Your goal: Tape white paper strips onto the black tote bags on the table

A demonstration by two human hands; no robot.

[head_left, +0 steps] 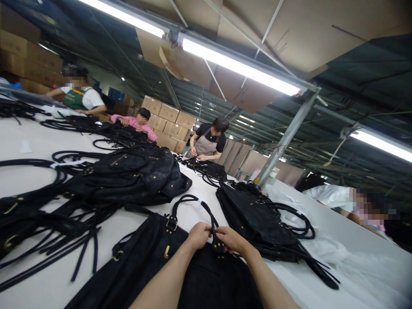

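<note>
A black handbag (144, 253) with gold-coloured hardware lies on the white table before me. Its looped handle (188, 198) stands up, with a small white wrap near the top. My left hand (199, 235) is closed on the handle's right leg, fingers pinched around it. From the other side, my right hand (229, 238) pinches the same leg just above where it joins the bag. Part of the fingertips of both hands is hidden behind the handle. A gold zip pull (166, 251) hangs on the bag left of my forearms.
Stacked black bags (251, 219) lie right of my hands, and a heap of black bags (128, 176) lies to the left. Loose straps trail over the white table (28, 143). Clear plastic (334, 253) lies at right. Several people work around the table; a metal post (286, 137) rises behind.
</note>
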